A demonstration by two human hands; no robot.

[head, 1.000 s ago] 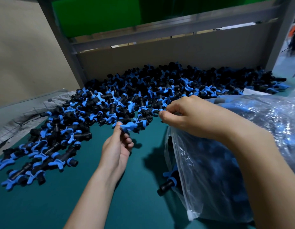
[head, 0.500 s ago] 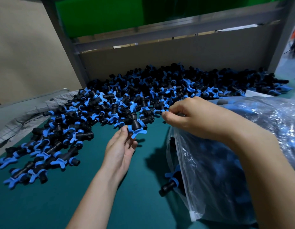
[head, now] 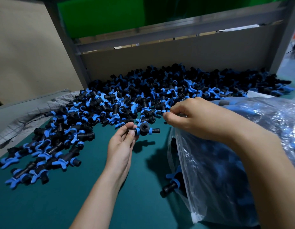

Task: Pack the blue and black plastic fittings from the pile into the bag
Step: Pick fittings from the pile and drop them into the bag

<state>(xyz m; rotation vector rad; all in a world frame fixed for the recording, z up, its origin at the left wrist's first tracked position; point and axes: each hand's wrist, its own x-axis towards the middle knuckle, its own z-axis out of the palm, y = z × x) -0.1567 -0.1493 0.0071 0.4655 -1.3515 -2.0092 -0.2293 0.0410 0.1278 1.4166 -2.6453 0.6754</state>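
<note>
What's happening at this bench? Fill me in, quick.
A person is bagging plastic fittings. The left hand pinches one blue and black tee fitting above the green mat, at the near edge of the pile. The right hand grips the mouth of the clear plastic bag, which already holds many. Most of the pile is unpacked.
</note>
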